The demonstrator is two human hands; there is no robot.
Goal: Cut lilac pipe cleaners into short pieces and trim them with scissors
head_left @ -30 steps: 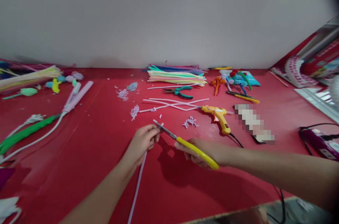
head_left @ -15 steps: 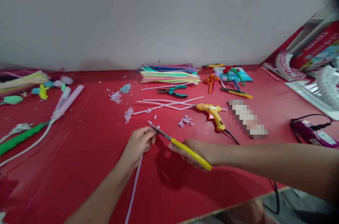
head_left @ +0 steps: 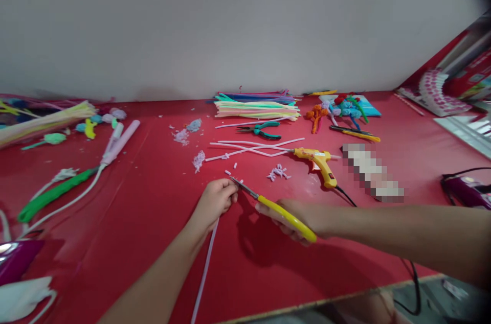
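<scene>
My left hand [head_left: 218, 202] pinches a pale lilac pipe cleaner [head_left: 206, 268], whose long end trails down toward the table's front edge. My right hand [head_left: 295, 216] is wrapped round yellow-handled scissors [head_left: 286, 217]. The blades meet my left fingertips, where the pipe cleaner's upper end is mostly hidden. Just beyond the blade tips lie short cut lilac bits [head_left: 235, 165]. A small pile of lilac pieces [head_left: 279, 172] sits to their right, and fluffy lilac trimmings [head_left: 199, 160] to their left.
Behind are a yellow glue gun [head_left: 316, 160], teal pliers [head_left: 264, 131], loose lilac pipe cleaners [head_left: 249, 148] and a multicoloured bundle [head_left: 257, 107]. A pink hot styling tool [head_left: 120, 142] with its white cord lies left. Coloured pipe-cleaner figures [head_left: 345, 107] are at back right.
The whole view has shifted, so things appear farther right and more of the left table side shows. One more short lilac bit seems to lie free near the blades; both hands keep their grip.
</scene>
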